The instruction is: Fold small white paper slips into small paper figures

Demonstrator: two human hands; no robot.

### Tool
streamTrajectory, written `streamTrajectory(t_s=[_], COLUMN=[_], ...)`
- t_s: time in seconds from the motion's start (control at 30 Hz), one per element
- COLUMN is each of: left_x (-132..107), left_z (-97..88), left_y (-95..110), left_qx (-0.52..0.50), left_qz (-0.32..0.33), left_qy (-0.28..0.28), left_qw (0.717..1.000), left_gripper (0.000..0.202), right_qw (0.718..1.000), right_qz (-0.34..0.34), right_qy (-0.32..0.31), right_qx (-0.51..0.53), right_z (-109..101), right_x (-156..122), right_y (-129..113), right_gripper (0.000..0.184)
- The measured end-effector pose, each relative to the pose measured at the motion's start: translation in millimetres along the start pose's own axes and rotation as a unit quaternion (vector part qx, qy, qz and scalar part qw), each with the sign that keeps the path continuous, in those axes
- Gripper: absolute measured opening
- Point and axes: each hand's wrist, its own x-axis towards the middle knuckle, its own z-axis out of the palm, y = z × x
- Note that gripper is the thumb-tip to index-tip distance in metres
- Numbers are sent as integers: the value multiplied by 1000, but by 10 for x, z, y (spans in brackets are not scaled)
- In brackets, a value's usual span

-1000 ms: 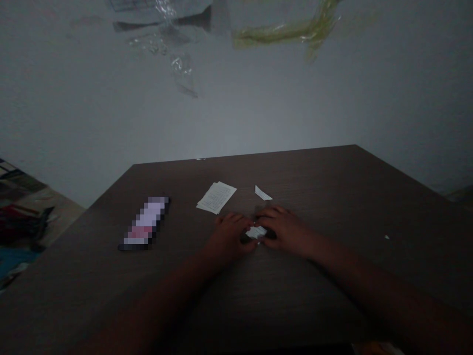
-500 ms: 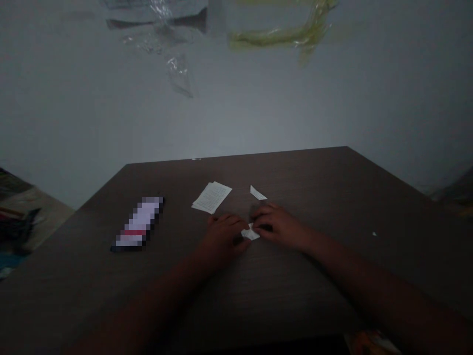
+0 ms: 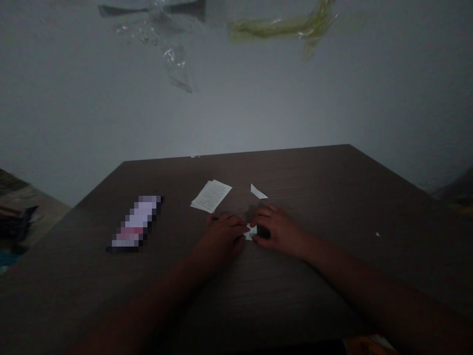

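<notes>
Fingers (image 3: 238, 220) of two hands meet near the middle of the table (image 3: 314, 182), bent and low, with one small paper (image 3: 250, 232) between them. Left hand (image 3: 223, 238) lies palm down, its fingers close together and their tips at the paper's left side. Right hand (image 3: 277, 229) is curved like a claw, with a dark gap between its thumb and its first finger, and both tips touch the paper's right side. I cannot tell if either hand pinches it tight or just presses on it. Both arms are bare and slant in from the near corners, so they make a pointy roof shape. Marks on the small paper are too tiny to read.

Just past the right fingers lies one thin strip (image 3: 258, 192) with a pointed end. Past the left fingers, a bit to the left, is one pile (image 3: 211, 196) of at least two sheets. Its top has rows of print, too small to read. Farther left of the fingers lies one phone (image 3: 136, 222), its screen all blurry squares. Well to the right is one white scrap (image 3: 377, 234). Far beyond the fingers, yellow tape (image 3: 273, 30) and clear tape (image 3: 177, 64) stick to the wall (image 3: 236, 108).
</notes>
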Motion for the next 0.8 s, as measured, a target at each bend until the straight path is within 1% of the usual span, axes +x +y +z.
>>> streamTrajectory(t_s=[0.13, 0.23, 0.4, 0.5, 0.57, 0.63, 0.73, 0.8], left_x=[15, 25, 17, 5, 4, 12, 26, 26], left_z=[-6, 12, 66, 95, 113, 128, 130, 110], left_y=[-39, -75, -82, -84, -95, -112, -129, -121], left_qx=[1, 3, 14, 26, 47, 62, 55, 43], left_qz=[0, 19, 42, 50, 40, 26, 14, 13], left_qy=[-7, -6, -9, -15, -4, 11, 18, 14], left_qw=[1000, 1000, 999, 998, 998, 998, 998, 999], left_gripper=[38, 40, 52, 51, 50, 48, 45, 43], right_qw=[1000, 999, 999, 1000, 1000, 1000, 999, 998], right_qz=[-5, -12, 8, 10, 2, -11, -36, -51], right_qy=[8, 17, 31, 20, 6, -3, -11, -19], right_qx=[26, 41, 5, -2, 2, 8, 15, 23], right_z=[-17, -14, 23, 17, -6, -34, -65, -78], right_x=[39, 88, 154, 142, 110, 72, 34, 32], right_y=[57, 97, 98, 98, 97, 87, 51, 27], right_gripper=[16, 7, 12, 9, 5, 8, 12, 8])
